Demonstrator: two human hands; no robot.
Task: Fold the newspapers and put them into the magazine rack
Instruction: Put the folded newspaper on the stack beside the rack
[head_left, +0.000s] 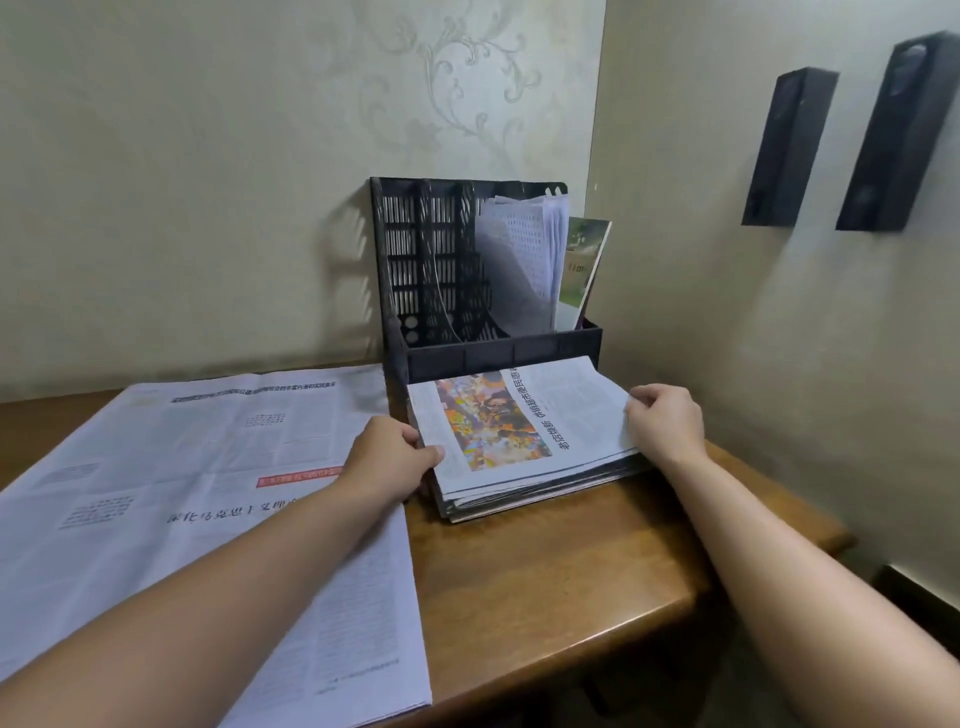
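A stack of folded newspapers (524, 441) with a colourful photo on top lies on the wooden table (545, 566), just in front of the black magazine rack (452, 291). My left hand (387, 457) grips the stack's left edge, thumb on top. At the stack's right edge my right hand (665, 423) holds it with curled fingers. A large unfolded newspaper (197, 499) is spread flat over the left part of the table. The rack's right slots hold white papers (524, 260) and a magazine (584, 265); its left slots look empty.
The rack stands against the wallpapered back wall, close to the right wall corner. Two black boxes (789, 145) hang on the right wall. The table's right edge curves off near my right forearm.
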